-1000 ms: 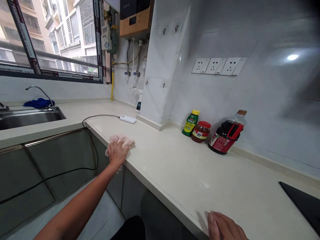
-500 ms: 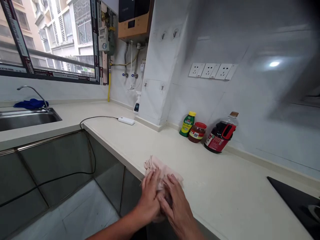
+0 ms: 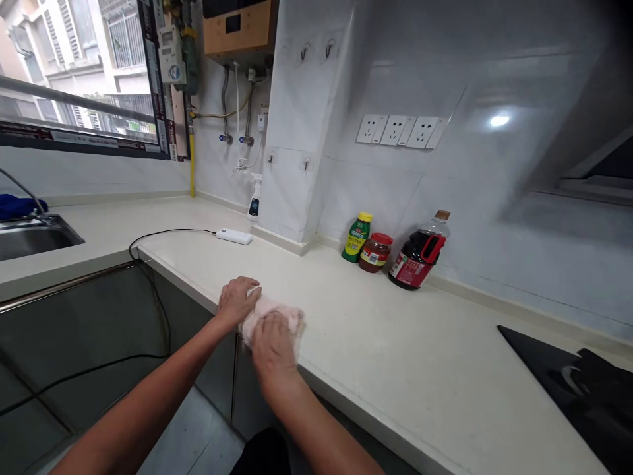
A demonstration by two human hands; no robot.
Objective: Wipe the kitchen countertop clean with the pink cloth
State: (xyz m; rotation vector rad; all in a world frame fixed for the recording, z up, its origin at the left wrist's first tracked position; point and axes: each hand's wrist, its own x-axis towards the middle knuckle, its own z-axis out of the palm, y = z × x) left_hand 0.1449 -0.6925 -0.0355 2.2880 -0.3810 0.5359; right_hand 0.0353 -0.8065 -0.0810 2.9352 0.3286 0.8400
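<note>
A pale pink cloth (image 3: 265, 307) lies bunched on the front edge of the cream countertop (image 3: 346, 330), part of it draping at the edge. My left hand (image 3: 238, 302) is at the cloth's left corner, fingers bent, with the fingertips on it. Just right of that, my right hand (image 3: 273, 342) presses down on the cloth with curled fingers, slightly smeared by motion. What lies under the right palm is hidden.
Against the wall stand a green bottle (image 3: 357, 237), a red-lidded jar (image 3: 376, 253) and a large dark sauce bottle (image 3: 418, 254). A white power strip (image 3: 234, 236) with a black cable lies left. A spray bottle (image 3: 254, 198), sink (image 3: 39, 237) and black cooktop (image 3: 558, 389) are farther off.
Both hands have moved forward and left along the counter edge with the cloth. The left hand has shifted away from the right, to the cloth's corner. The view has turned right.
</note>
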